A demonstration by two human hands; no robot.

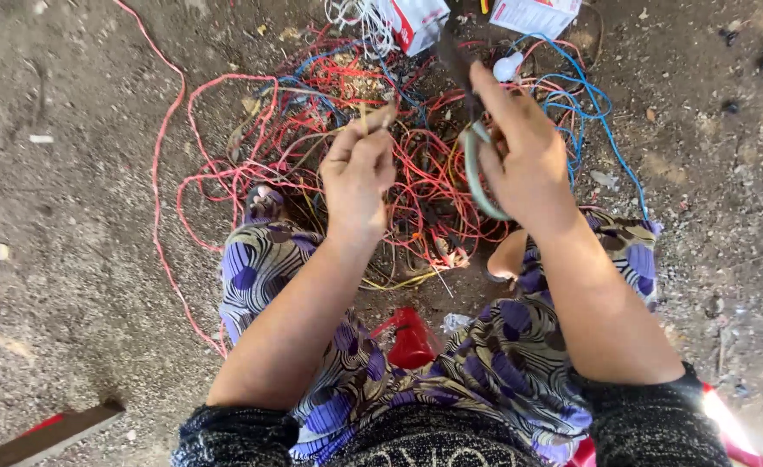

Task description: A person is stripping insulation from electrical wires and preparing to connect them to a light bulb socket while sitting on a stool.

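My left hand [357, 175] is closed around the end of a thin wire that sticks up past my fingertips. My right hand [520, 147] grips a dark-bladed cutting tool [456, 59] together with a grey cable [475, 177] that loops down beside my palm. Both hands hover above a tangled heap of red, blue and yellow wires [416, 164] on the dirt ground. The two hands are a short gap apart, at about the same height.
I sit with a purple patterned skirt [503, 346] over my knees. A red plastic object [409, 339] lies between my legs. Red-and-white boxes [416, 22] and a white bulb-like item [508, 67] lie beyond the heap. A wooden plank [44, 437] sits at lower left.
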